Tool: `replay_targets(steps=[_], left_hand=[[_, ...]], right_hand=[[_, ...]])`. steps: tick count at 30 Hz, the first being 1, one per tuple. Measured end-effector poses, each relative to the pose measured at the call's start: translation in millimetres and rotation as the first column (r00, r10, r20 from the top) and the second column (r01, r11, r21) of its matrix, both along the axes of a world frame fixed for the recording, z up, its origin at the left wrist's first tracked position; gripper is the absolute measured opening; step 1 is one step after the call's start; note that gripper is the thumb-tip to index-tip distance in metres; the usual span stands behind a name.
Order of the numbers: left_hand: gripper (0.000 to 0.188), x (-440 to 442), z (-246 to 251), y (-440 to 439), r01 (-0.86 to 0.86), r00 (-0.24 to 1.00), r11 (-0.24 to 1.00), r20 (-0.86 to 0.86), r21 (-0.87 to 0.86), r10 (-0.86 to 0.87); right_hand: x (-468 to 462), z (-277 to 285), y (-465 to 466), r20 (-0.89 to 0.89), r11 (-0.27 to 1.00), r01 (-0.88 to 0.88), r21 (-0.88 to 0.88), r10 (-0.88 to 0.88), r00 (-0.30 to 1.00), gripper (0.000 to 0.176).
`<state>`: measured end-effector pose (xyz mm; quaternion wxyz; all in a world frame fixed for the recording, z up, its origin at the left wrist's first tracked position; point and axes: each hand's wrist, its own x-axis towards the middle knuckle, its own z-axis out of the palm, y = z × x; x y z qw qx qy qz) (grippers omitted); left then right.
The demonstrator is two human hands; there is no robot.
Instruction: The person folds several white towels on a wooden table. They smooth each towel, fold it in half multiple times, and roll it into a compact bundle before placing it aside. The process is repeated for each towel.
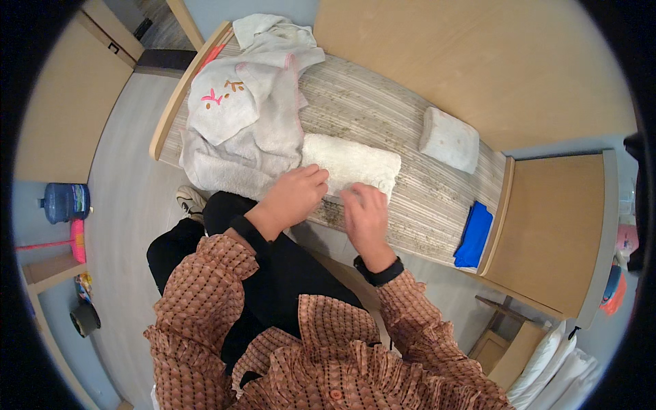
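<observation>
A white terry towel (353, 156), folded into a long thick bundle, lies in front of me on a striped bench pad (359, 97). My left hand (302, 192) is at the towel's near left edge, its fingers curled. Near the right end, my right hand (366, 212) bends its slightly blurred fingers at the near edge. Whether either hand pinches the cloth is hidden. Loose pale towels (246, 148) are heaped against the bundle's left end, one embroidered in pink and brown. Farther right is a folded white towel (451, 139).
A folded blue cloth (474, 236) lies at the pad's right end beside a wooden end panel (548, 225). A wooden rail (179, 97) edges the left end, and a wooden panel (461, 56) rises behind. A blue water jug (66, 203) is at far left.
</observation>
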<state>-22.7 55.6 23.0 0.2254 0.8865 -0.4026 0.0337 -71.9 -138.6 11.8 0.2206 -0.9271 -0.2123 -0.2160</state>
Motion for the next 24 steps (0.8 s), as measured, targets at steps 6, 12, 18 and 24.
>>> replay_targets(steps=[6, 12, 18, 24], left_hand=[[0.041, 0.4, -7.4, -41.5, 0.015, 0.999, 0.998, 0.046, -0.054, -0.013], [0.037, -3.9, -21.1, -88.5, -0.024, 0.990, 0.998, 0.140, -0.058, 0.031], [0.027, -9.1, -27.0, -118.4, -0.066, 0.992, 0.995, 0.103, -0.081, 0.074], [0.017, -11.5, -25.2, -129.6, -0.130, 0.980, 0.988, 0.141, -0.079, 0.140]], right_hand=[[-13.4, -2.5, -44.5, -0.174, 0.951, 0.306, 0.048, -0.294, 0.940, 0.030], [-20.1, -19.9, -56.4, -0.256, 0.915, 0.303, 0.267, -0.236, 0.937, 0.021], [-23.9, -31.0, -62.2, -0.390, 0.806, 0.431, 0.406, -0.274, 0.879, 0.019], [-18.8, -51.6, -65.0, -0.607, 0.598, 0.591, 0.541, -0.208, 0.767, 0.015]])
